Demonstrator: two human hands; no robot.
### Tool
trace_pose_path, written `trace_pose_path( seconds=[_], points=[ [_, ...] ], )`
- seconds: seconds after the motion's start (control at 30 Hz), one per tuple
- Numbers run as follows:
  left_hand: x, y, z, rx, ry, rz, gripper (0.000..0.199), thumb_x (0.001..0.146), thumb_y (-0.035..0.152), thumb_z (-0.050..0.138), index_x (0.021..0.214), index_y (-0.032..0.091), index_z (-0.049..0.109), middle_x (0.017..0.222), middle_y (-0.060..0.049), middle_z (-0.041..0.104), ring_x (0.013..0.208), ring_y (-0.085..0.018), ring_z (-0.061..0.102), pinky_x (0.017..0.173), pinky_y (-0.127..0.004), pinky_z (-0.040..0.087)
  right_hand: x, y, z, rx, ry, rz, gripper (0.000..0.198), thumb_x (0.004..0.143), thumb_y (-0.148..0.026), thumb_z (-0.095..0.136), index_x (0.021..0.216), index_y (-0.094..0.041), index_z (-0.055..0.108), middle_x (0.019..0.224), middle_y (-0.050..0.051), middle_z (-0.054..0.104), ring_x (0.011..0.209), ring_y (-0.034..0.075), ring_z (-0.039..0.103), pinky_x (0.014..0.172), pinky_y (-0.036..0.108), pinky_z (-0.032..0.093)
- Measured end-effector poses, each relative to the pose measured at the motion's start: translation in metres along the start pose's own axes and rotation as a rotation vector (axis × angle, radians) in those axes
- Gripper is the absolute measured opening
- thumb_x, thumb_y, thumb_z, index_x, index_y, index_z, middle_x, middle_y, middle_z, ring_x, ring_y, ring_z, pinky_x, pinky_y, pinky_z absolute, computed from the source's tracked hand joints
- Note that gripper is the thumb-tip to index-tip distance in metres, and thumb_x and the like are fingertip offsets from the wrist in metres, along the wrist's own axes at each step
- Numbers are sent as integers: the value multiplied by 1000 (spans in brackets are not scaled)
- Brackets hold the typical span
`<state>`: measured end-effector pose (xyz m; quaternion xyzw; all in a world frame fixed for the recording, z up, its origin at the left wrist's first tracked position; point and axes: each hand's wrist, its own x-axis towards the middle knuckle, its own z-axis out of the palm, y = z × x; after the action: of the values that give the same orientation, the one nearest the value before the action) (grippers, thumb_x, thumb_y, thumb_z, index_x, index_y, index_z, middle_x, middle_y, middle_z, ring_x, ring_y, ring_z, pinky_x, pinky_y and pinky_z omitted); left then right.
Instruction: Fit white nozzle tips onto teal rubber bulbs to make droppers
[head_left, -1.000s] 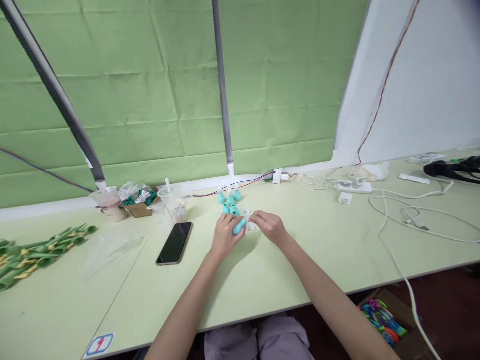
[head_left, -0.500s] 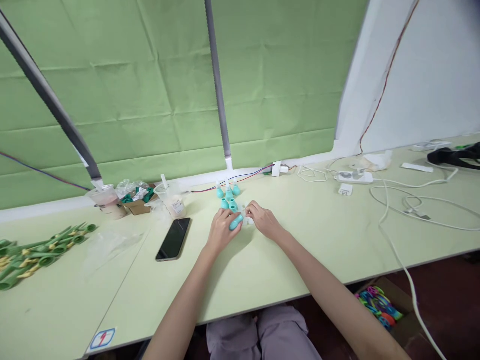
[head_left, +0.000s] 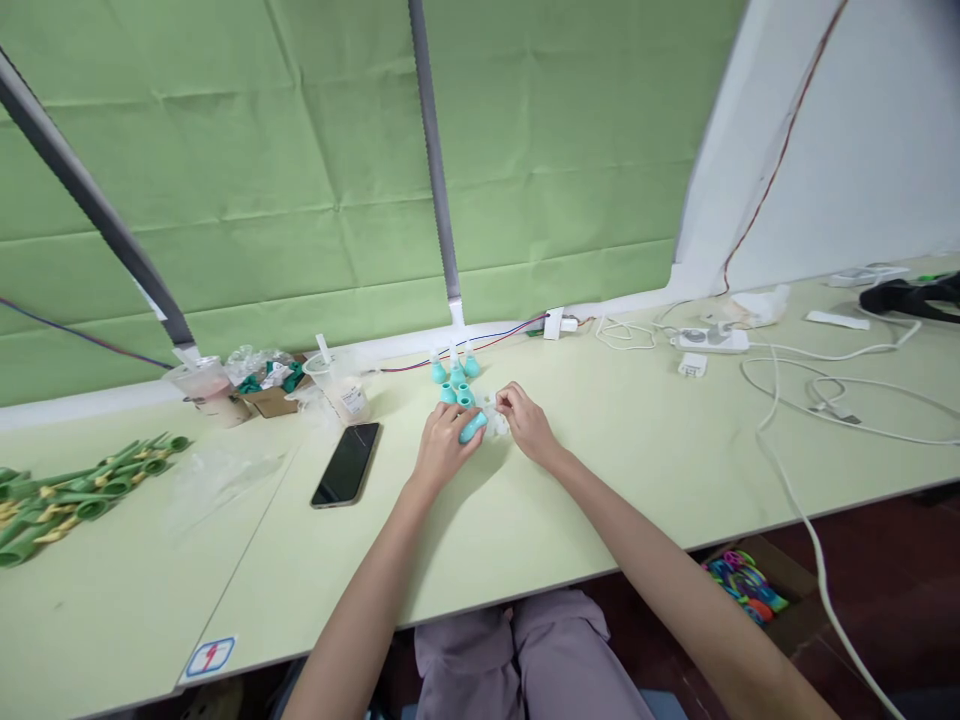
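Observation:
My left hand (head_left: 441, 444) is wrapped round a turquoise bulb-shaped piece (head_left: 473, 427), which lies tilted with one end towards the right. Beside it my right hand (head_left: 527, 420) is closed in a pinch; whatever sits between those fingertips is too small to make out. A few small whitish translucent pieces (head_left: 496, 422) lie on the table between the two hands. Just beyond my left hand stand several open-mouthed turquoise bulbs (head_left: 448, 393). Farther back, turquoise bulbs with clear tips (head_left: 471, 363) stand upright in a group.
Left of my hands lie a black phone (head_left: 346, 466), a lidded drink cup (head_left: 343, 390) and green plastic stems (head_left: 82, 495). A second cup (head_left: 214, 393) and a small cardboard box (head_left: 274, 400) stand behind. White cables and a power strip (head_left: 712, 341) spread across the right side.
My right hand has moved slightly away from the turquoise piece, widening the gap between the hands. My left hand keeps hold of it. The whole view has shifted a little.

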<state>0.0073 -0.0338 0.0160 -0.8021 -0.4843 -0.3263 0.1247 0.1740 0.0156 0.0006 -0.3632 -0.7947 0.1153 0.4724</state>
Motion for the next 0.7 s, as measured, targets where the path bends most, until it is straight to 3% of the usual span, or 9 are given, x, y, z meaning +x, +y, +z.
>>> trace_pose_path(
  seconds=[0.13, 0.33, 0.57, 0.7],
  points=[
    [0, -1, 1, 4, -5, -3, 30, 84, 34, 45, 109, 23, 59, 89, -6, 59, 87, -20, 47, 78, -34, 41, 0, 0, 0, 4, 0, -5, 13, 89, -23, 34, 85, -21, 47, 87, 2, 50, 73, 13, 51, 64, 23, 38],
    [-2, -5, 1, 11, 3, -33, 29, 84, 34, 47, 106, 22, 60, 86, -6, 60, 84, -20, 47, 75, -34, 41, -1, -2, -9, -51, -24, -123, 17, 86, -34, 47, 95, -22, 55, 98, 3, 55, 72, 11, 55, 64, 21, 41],
    [-3, -2, 3, 153, 45, 28, 26, 83, 32, 48, 105, 22, 59, 85, -6, 59, 86, -20, 48, 71, -32, 39, -3, 4, -2, -170, 163, -246, 15, 84, -29, 53, 77, -22, 63, 83, 2, 62, 81, 14, 57, 70, 24, 41],
    [-3, 0, 4, 257, 86, 99, 25, 84, 30, 48, 105, 20, 58, 83, -7, 59, 85, -20, 49, 69, -32, 38, -5, 4, 1, -195, 202, -276, 16, 85, -27, 52, 76, -22, 64, 83, 2, 64, 80, 14, 58, 70, 25, 43]
  ],
)
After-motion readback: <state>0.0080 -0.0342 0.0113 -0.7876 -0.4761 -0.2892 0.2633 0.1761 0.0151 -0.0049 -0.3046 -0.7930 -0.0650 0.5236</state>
